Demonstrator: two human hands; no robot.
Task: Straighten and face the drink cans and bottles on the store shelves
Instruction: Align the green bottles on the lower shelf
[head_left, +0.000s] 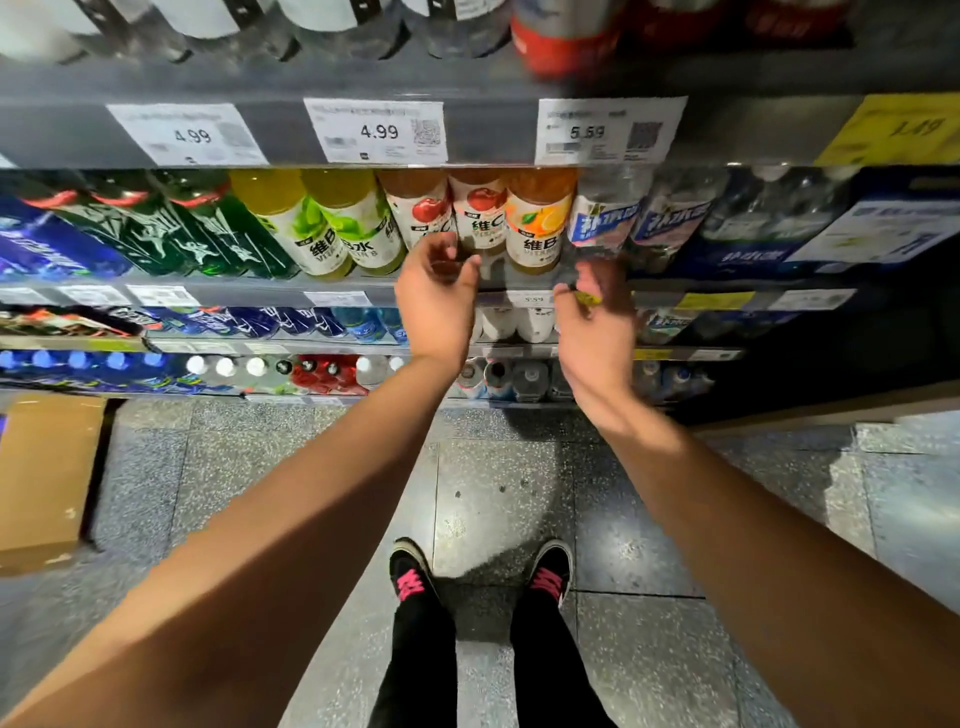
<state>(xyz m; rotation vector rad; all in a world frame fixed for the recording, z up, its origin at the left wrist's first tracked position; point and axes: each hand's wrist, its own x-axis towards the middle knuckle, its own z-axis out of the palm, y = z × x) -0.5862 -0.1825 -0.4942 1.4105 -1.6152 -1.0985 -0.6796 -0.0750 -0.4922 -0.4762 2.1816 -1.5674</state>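
since both arms are reaching out over the tiled floor (498, 499) and the black shoes with pink laces (413, 577), the person is standing square to the shelves, probably so either hand can get at the row. the left hand (439, 296) is hovering just in front of the apple vitamin bottle (480, 218), fingers (441, 249) loosely curled and holding nothing, looks like it's lining up to turn or tug that one forward. the right hand (597, 317) is sitting near the orange vitamin bottle (540, 223) and the blue-label water bottle (602, 223), fingers half curled; there's a yellow bit by the thumb but i can't tell if it's being pinched or it's just a shelf tag. the bottles are leaning label-out on the middle shelf (249, 293), mostly facing already. the shelf above with its price tags (379, 130) is overhanging the tops, so lifting room is looking tight. a cardboard box (47, 478) is lying on the floor off to the left.
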